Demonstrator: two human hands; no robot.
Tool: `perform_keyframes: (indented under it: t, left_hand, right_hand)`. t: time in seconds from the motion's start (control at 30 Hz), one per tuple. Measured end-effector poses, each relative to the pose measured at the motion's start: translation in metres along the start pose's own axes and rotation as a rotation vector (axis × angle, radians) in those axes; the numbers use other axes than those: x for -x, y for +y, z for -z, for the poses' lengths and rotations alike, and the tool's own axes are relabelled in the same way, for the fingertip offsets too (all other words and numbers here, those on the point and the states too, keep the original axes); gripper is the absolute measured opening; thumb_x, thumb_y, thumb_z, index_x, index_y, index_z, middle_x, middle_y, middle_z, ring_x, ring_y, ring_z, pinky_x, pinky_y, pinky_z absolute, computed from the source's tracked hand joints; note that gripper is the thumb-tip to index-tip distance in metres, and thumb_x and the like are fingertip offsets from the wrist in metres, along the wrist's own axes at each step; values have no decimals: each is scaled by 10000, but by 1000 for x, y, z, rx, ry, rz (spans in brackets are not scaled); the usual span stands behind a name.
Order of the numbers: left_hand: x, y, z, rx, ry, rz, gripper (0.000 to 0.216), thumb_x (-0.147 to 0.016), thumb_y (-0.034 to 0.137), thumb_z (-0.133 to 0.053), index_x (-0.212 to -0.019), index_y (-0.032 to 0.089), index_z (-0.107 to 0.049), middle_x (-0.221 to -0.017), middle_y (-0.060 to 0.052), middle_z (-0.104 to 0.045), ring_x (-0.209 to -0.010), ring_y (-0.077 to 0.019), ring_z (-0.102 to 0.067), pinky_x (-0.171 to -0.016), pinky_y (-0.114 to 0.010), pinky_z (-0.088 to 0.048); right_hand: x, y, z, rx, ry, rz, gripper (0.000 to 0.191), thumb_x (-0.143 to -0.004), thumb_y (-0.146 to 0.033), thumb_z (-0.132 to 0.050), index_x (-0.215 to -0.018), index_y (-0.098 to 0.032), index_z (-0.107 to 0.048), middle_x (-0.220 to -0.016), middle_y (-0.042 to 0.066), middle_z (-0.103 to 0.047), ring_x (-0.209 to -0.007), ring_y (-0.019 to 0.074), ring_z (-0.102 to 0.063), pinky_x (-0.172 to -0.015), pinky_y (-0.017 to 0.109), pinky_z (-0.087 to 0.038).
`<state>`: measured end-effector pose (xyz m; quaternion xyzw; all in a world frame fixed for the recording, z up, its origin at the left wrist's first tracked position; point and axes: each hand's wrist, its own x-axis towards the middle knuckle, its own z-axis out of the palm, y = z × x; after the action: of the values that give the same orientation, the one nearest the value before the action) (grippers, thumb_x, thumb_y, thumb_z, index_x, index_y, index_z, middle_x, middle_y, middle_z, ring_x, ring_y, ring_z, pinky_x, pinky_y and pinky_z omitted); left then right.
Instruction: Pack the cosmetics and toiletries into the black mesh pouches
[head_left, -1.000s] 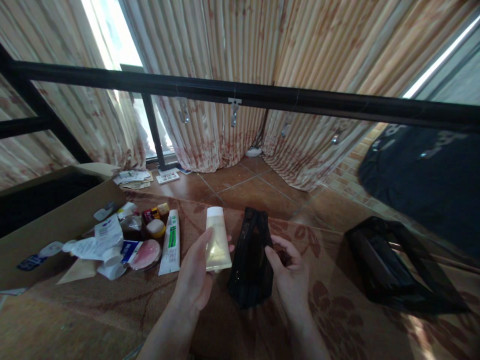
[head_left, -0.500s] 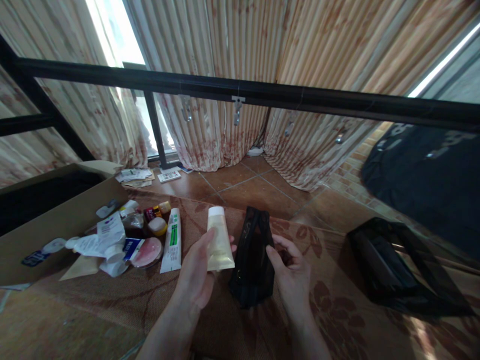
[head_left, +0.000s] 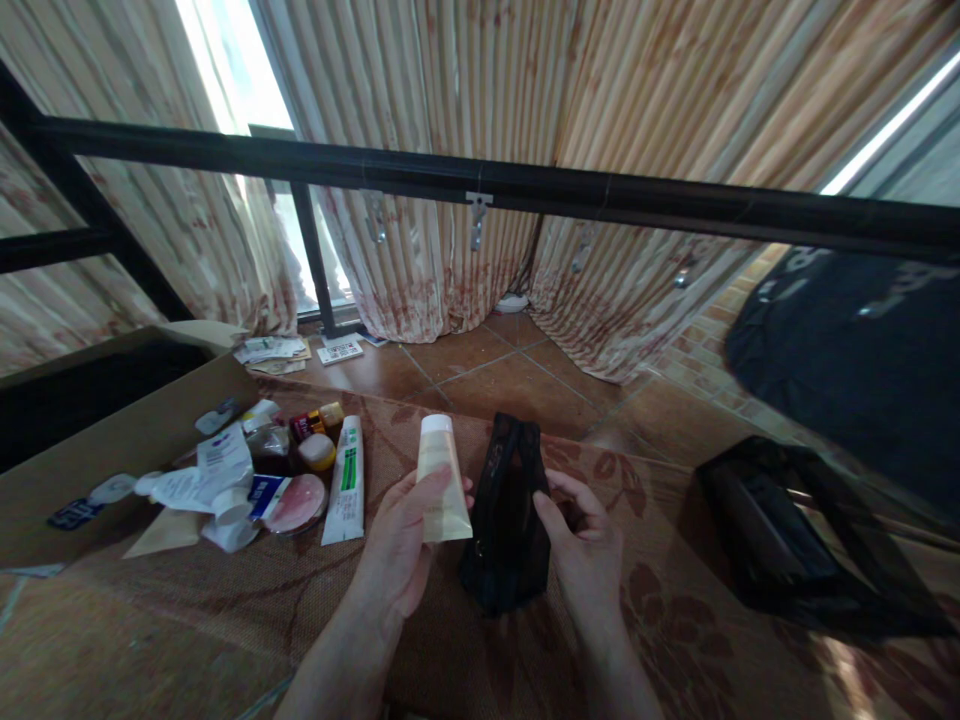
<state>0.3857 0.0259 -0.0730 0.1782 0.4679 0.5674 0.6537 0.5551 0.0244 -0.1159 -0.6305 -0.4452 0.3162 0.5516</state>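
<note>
My left hand (head_left: 401, 530) grips a pale gold squeeze tube (head_left: 442, 460) with a white cap pointing away from me. Its thumb lies across the front and its fingertips show behind the right edge. Just right of the tube, a small black zippered pouch (head_left: 501, 575) stands with its top open. My right hand (head_left: 583, 535) pinches the pouch's right side between thumb and fingers. The dark inside of the pouch hides whatever it may contain. To the left of my left hand lies a white and green tube (head_left: 346, 490) on the brown patterned cloth (head_left: 315, 600).
Several tubes and jars lie in a heap on the left, with a pink round container (head_left: 298, 503) among them. Behind them stands a cardboard box (head_left: 135, 430). A black see-through bag (head_left: 787, 540) sits at right. A dark metal rail (head_left: 450, 172) crosses in front of the curtains (head_left: 480, 90).
My left thumb has slid a little lower and farther across the gold tube. The right hand keeps its hold on the pouch.
</note>
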Motion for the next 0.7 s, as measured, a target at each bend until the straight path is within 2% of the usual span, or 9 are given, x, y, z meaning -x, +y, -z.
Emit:
perform_keyframes:
  t: [0.2, 0.47, 0.7]
  left_hand:
    - [-1, -1, 0, -14, -3, 6, 315, -695, 266, -766, -944, 87, -693, -800, -83, -725, -627, -118, -648, -583, -189, -503]
    - [-1, -1, -1, -20, -11, 16, 279, -648, 221, -777, -874, 89, -682, -800, -76, -717, -634, -118, -637, -596, -195, -500]
    - [0, 1, -2, -19, 2, 14, 283, -634, 197, -776, -882, 101, -679, -827, -74, -722, -657, -124, -645, -613, -199, -503]
  right_hand:
    - [-1, 1, 0, -5, 4, 9, 365, -735, -429, -673, -1013, -193, -684, -810, 36, -696, -643, 157, -576, -567, 265, -444]
    - [-1, 0, -1, -10, -8, 16, 348, -743, -415, -666, -1013, -196, -679, -822, 31, -701, -658, 160, -589, -610, 282, -462]
    - [0, -2, -2, -38, 3, 18, 339, -736, -405, -671, -1001, -194, -685, -924, 63, -722, -784, 193, -643, -653, 293, -482]
